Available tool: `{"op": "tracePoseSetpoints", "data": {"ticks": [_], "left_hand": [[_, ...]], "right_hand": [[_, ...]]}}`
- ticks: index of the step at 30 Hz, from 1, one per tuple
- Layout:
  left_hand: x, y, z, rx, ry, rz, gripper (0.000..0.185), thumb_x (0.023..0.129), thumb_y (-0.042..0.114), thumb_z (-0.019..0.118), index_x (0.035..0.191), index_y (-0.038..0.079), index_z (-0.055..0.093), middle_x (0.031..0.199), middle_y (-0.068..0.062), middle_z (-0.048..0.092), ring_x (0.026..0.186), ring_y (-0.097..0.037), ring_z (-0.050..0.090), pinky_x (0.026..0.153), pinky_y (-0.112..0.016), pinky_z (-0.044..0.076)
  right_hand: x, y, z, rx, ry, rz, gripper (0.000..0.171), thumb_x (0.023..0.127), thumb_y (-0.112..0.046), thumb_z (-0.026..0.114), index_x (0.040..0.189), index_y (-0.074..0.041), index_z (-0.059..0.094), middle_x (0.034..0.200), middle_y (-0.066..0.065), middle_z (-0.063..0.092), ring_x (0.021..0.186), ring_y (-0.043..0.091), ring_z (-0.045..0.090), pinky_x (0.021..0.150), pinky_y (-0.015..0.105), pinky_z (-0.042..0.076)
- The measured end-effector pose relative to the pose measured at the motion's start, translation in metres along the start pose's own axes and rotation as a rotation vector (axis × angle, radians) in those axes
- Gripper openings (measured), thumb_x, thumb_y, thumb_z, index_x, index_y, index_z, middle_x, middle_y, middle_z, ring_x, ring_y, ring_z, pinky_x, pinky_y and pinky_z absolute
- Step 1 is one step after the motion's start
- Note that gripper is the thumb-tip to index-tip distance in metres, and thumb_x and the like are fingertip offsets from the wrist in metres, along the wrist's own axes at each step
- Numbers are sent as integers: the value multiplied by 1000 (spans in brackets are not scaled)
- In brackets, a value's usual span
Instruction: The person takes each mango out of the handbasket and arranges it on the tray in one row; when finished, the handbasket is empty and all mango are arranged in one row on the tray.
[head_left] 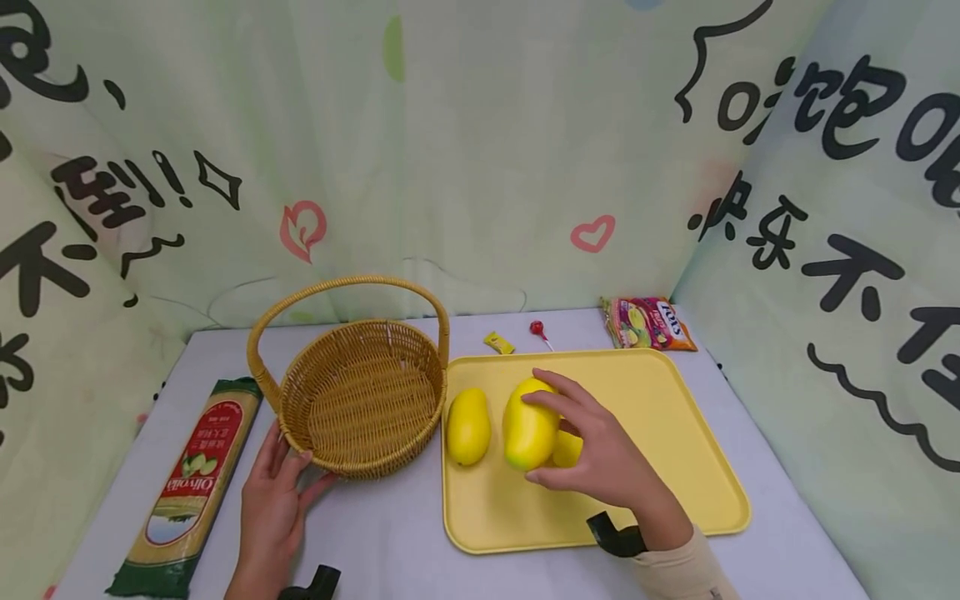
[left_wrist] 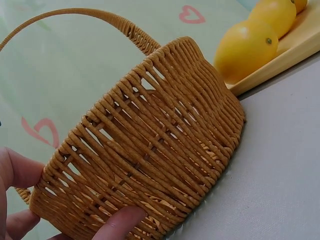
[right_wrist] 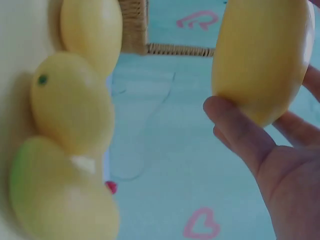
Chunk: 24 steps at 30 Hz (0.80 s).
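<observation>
My right hand (head_left: 592, 454) grips a yellow mango (head_left: 528, 425), thumb below and fingers over its top, lifted just above the yellow tray (head_left: 675, 467). The right wrist view shows that mango (right_wrist: 262, 55) clear of the tray, with the thumb (right_wrist: 240, 135) under it. A second mango (head_left: 468, 427) lies at the tray's left end, and another mango (head_left: 567, 450) is half hidden behind my hand. My left hand (head_left: 276, 492) rests with spread fingers against the near outer wall of an empty wicker basket (head_left: 360, 392). Its thumb (left_wrist: 122, 222) touches the basket (left_wrist: 150, 150) low down.
A long pasta packet (head_left: 191, 487) lies left of the basket. A snack bag (head_left: 648, 323), a red lollipop (head_left: 537, 328) and a small yellow sweet (head_left: 498, 342) lie behind the tray. Printed cloth walls enclose the grey table (head_left: 390, 533) on three sides.
</observation>
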<state>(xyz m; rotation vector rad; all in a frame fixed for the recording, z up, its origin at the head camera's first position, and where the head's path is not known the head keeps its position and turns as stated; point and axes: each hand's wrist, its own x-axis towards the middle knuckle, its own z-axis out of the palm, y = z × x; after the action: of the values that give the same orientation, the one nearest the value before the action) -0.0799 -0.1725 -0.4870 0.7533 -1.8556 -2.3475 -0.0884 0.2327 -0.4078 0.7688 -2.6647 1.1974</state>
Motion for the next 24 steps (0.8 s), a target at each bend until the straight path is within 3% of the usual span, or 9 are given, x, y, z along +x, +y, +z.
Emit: {"op": "tracePoseSetpoints", "data": {"ticks": [5,13,24], "left_hand": [[1,-1,-1,6,-6,4,78,108,6,49,168,45,17,179,-2,16,152,-31,44,92,-42,64],[2,-2,-1,6,-15,0,78,108,7,49,167,47,17,179,1,15,152,-30,44,94,-44,63],[0,0,-1,0,-17,6,78,108,6,49,167,47,18,179,1,16,152,-31,45,94,-43,63]], "right_hand": [[-16,18,-5,20,12,44,79,74,-24,97,144,-30,61,168,-2,40,138,29,55,97,50,64],[-30,37,-15,-37,67,62,80,73,-24,99,144,-29,62,168,-4,41,137,7,52,100,20,56],[-36,51,-21,-49,92,69,80,72,-20,99,143,-27,63,168,-2,41,136,-4,48,101,16,53]]}}
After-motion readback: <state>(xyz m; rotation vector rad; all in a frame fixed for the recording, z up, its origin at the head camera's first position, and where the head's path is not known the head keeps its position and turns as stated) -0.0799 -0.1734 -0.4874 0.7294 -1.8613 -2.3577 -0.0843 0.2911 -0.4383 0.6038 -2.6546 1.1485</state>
